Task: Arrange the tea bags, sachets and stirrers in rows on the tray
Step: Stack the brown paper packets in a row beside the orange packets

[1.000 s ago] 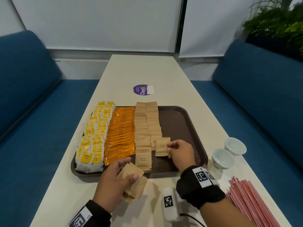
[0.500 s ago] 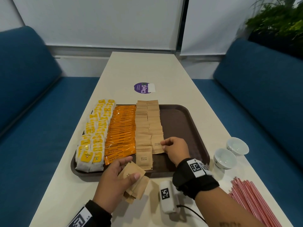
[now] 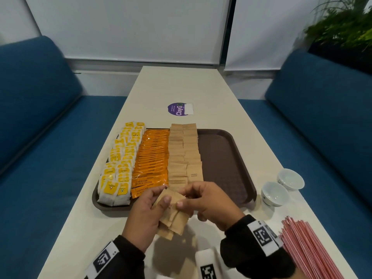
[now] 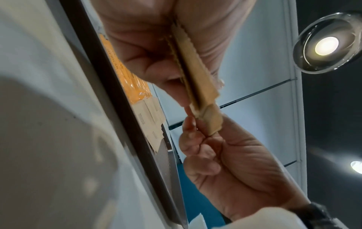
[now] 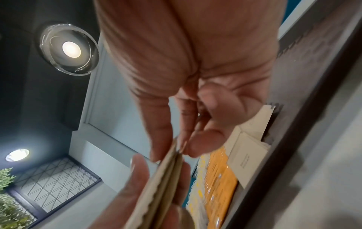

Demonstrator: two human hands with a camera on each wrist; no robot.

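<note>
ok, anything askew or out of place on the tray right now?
Mostly tidy. The tea bags overhang the tray's left rim, and the far brown sugar sachets poke past its back rim. The stirrers lie on the table, not yet on the tray. No spills or damage visible.

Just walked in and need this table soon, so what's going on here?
A person is laying out drink supplies on a brown tray. The left hand holds a small stack of brown sugar sachets, and the right hand pinches the top one to pull it off. On the tray lie rows of yellow tea bags, orange coffee sachets and brown sugar sachets. The red stirrers lie on the table beside it, not yet placed.
</note>
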